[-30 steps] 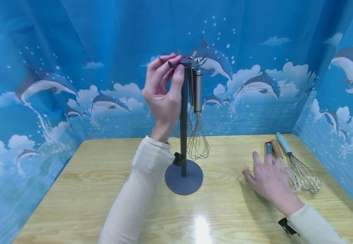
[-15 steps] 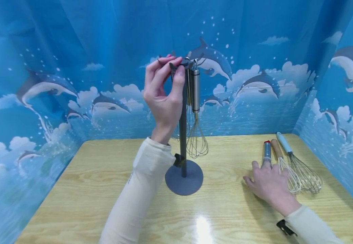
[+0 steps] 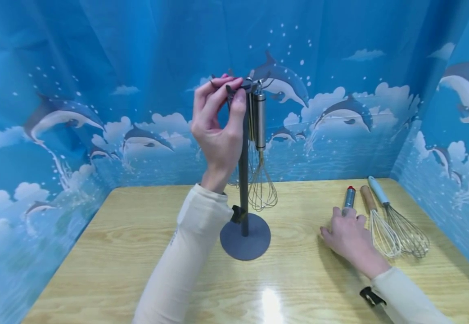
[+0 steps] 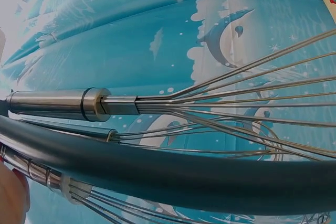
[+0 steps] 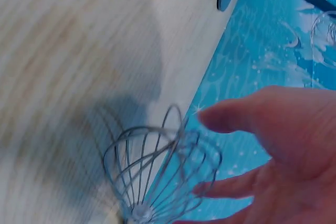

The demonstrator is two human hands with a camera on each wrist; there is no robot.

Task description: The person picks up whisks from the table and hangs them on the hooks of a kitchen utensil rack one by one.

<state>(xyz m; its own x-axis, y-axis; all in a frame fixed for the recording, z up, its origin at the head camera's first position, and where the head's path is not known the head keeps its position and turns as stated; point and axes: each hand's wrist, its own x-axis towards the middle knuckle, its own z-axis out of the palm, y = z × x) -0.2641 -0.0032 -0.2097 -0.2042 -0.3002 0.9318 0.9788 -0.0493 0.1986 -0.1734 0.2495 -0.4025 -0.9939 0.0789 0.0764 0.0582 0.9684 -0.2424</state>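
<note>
At the tabletop's (image 3: 137, 252) right, the silver, red-ended metal whisk (image 3: 349, 197) is now more separated from the brown-handled, white-wired whisk (image 3: 367, 198).
The right hand (image 3: 349, 238) covers its wires, thumb and fingers apart; I cannot tell if it grips. The left hand (image 3: 218, 119) pinches the top of the dark grey, round-based stand (image 3: 245, 247), on which silver metal whisks (image 3: 260, 121) hang.

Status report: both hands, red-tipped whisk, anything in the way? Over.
Left hand pinches stand at top. Right hand over red-tipped whisk, grip unclear. Wooden-handled whisk and blue-handled whisk lie to its right, apparently not in the way.
</note>
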